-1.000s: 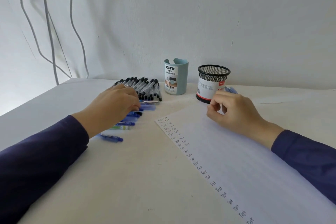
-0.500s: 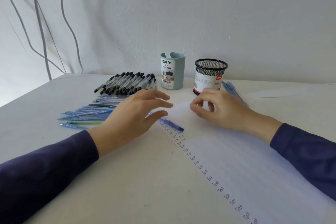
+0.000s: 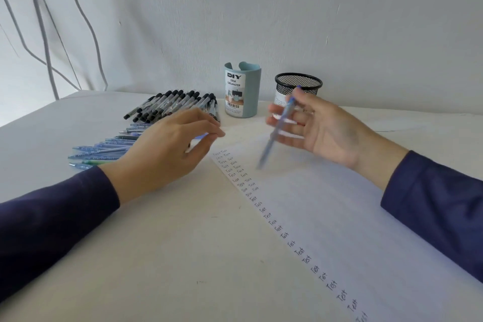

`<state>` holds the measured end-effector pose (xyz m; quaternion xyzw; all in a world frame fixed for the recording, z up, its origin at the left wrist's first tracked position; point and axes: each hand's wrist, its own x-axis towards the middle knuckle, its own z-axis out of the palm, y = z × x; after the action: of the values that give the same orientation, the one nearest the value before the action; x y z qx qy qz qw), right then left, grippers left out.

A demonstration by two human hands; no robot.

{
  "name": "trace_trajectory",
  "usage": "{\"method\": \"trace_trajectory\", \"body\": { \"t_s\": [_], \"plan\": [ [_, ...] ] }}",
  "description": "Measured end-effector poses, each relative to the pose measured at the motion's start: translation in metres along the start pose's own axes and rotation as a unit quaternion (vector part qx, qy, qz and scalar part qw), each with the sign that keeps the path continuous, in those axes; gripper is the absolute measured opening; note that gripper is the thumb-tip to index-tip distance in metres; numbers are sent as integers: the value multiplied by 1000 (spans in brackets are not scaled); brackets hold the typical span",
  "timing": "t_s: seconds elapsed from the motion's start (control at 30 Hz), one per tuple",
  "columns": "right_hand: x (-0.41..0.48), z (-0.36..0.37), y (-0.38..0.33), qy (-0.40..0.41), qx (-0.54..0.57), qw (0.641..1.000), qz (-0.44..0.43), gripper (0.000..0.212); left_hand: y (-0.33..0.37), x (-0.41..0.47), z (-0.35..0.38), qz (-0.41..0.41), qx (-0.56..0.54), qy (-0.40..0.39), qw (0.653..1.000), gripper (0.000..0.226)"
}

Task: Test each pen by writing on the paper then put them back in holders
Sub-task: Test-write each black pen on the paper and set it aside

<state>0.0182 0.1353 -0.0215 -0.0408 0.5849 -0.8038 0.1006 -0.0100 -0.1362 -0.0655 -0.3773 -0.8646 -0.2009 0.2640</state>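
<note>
Your right hand (image 3: 321, 131) hung above the paper (image 3: 339, 217), palm turned toward you, with the blue pen (image 3: 277, 131) laid across its fingers (image 3: 285, 137) and pinned near the top by the thumb. The pen slanted down and away from the fingertips, its tip just short of the sheet. It was smeared in the picture, so I could not tell you how firm that hold was. It looked like a loose carrying hold rather than a writing grip, and I judged you needed to seat it properly before marking the paper.

The column of "Test" words ran below and beside those fingers, along the paper's near edge. The pen was aimed at the upper end of it, likely to add the next entry there.

Your left hand (image 3: 167, 149) hovered low over the table (image 3: 156, 256), fingers drawn close together against the thumb. A blue glint showed between them, but I could not tell whether you held anything.

Behind that hand's knuckles lay the blue pens (image 3: 104, 150) in a row, and beyond its fingertips the black-capped pens (image 3: 170, 106) in a bundle, both kept within easy reach.

The teal holder (image 3: 241, 91) stood past your left fingertips, and the mesh holder (image 3: 298, 83) directly behind your right fingers. No pens showed above either rim, so returning them was probably yet to come.
</note>
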Motion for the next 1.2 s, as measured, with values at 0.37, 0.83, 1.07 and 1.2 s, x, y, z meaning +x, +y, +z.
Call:
{"method": "trace_trajectory", "body": {
  "t_s": [0.37,0.83,1.07,1.2],
  "plan": [
    [-15,14,-12,4,54,996,68,46,4,-4,5,30,-5,-98,995,38],
    [-15,22,0,-100,-151,981,70,62,7,-5,3,-4,-7,-117,993,50],
    [-22,26,16,-93,-289,953,8,36,6,-5,4,-3,-11,-123,992,52],
    [-27,33,35,-6,-378,923,-72,37,5,-6,4,-3,-14,-122,992,50]
  ]
}}
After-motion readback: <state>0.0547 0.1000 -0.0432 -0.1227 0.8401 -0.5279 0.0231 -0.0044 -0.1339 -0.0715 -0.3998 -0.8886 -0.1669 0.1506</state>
